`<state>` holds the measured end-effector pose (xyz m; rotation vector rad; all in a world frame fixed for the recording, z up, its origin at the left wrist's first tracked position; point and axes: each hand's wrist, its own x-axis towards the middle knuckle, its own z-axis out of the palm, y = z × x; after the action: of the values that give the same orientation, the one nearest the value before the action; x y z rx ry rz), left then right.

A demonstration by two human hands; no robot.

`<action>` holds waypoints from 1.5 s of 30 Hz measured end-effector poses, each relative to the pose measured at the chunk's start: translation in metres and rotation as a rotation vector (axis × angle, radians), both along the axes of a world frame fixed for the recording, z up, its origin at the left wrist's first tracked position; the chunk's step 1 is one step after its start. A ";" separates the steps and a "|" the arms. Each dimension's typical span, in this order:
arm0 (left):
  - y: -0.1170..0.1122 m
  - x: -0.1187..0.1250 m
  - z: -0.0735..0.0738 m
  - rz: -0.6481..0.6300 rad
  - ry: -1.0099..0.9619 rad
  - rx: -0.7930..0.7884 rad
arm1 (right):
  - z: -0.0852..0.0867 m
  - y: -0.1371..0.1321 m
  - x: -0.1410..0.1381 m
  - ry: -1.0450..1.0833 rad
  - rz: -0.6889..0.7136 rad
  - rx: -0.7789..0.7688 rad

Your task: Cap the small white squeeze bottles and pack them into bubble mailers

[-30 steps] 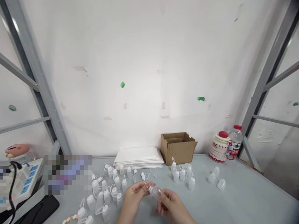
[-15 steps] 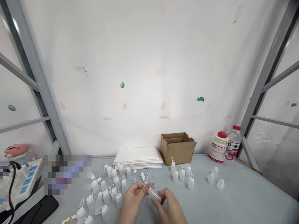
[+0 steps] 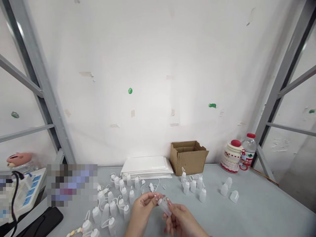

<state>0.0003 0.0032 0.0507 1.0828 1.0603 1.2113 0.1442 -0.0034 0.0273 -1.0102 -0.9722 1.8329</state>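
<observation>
Low in the middle of the view my two hands meet over the grey table [image 3: 251, 210]. My right hand [image 3: 181, 219] grips a small translucent plastic bottle [image 3: 165, 206], tilted with its neck towards the upper left. My left hand [image 3: 143, 208] pinches the bottle's neck or cap end with thumb and fingertips; what sits between them is too small to make out. Several small white dropper bottles with tethered caps [image 3: 116, 205] stand and lie on the table left of my hands.
More white bottles [image 3: 194, 186] stand behind my hands, and three loose ones [image 3: 228, 191] lie to the right. A stack of white envelopes [image 3: 146, 167], an open cardboard box [image 3: 188, 157], a red-lidded jar [image 3: 232, 156] and a water bottle [image 3: 248, 148] line the wall. A black phone [image 3: 41, 222] lies front left.
My hands have stayed together on the small bottle, with the right-hand fingers shifting slightly along it. The view has barely moved.
</observation>
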 end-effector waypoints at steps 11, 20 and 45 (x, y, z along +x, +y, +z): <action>-0.003 0.006 -0.001 -0.038 -0.076 -0.042 | -0.001 -0.001 -0.001 -0.021 0.048 -0.069; 0.003 0.002 -0.011 0.071 -0.062 -0.054 | -0.014 0.004 -0.002 -0.065 -0.259 0.236; 0.001 0.001 0.006 0.043 -0.060 -0.010 | -0.004 -0.001 -0.005 -0.129 -0.011 0.048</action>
<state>0.0017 0.0045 0.0563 1.0141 1.0467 1.2639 0.1391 -0.0046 0.0228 -1.1132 -1.0808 1.7439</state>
